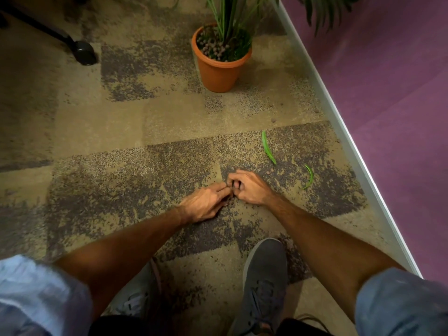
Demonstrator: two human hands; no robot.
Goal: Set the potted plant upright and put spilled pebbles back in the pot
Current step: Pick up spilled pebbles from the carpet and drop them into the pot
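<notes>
Floor: mottled carpet point(97, 132)
On it: upright pot point(219, 69), stray pebbles point(273, 120), two green leaves point(268, 147), chair caster point(84, 52)

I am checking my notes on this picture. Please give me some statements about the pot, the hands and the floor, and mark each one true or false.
1. The pot stands upright. True.
2. The left hand and right hand are apart. False: they meet on the carpet.
3. Two leaves lie on the carpet. True.
4. The pot holds no pebbles. False: pebbles show inside.
5. A shoe is near the right arm. True.
</notes>
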